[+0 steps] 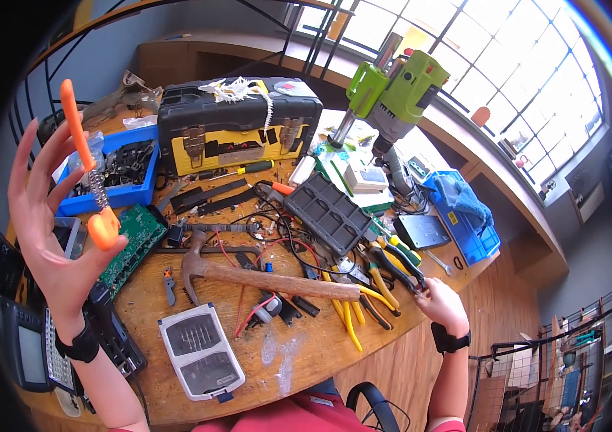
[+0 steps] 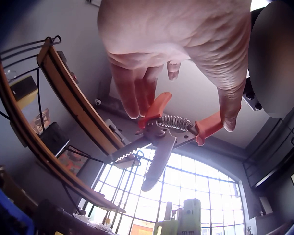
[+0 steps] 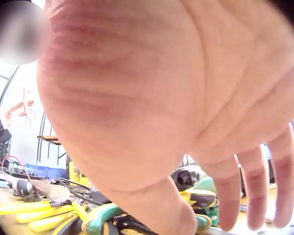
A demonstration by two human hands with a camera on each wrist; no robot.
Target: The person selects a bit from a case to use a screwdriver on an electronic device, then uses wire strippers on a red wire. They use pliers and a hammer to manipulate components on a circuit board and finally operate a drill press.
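Note:
My left hand (image 1: 54, 248) is raised at the left, holding spring-loaded shears (image 1: 81, 137) with orange handles between thumb and fingers. In the left wrist view the shears' serrated blades (image 2: 159, 166) stand apart, with a coil spring stretched between the handles. At the table's right edge, my right hand (image 1: 444, 306) is lowered among a cluster of pliers, its fingertips right at some black handles (image 1: 391, 268). The right wrist view shows its fingers (image 3: 257, 196) fairly straight, with the thumb apart from them beside a teal-and-yellow handle (image 3: 100, 218).
A claw hammer (image 1: 277, 279) lies across the middle of the wooden table, above a drill bit case (image 1: 201, 353). Behind stand a black and yellow toolbox (image 1: 241, 122), a blue bin (image 1: 149, 183) and a green drill press (image 1: 410, 90). Yellow-handled pliers (image 1: 353, 335) reach the front edge.

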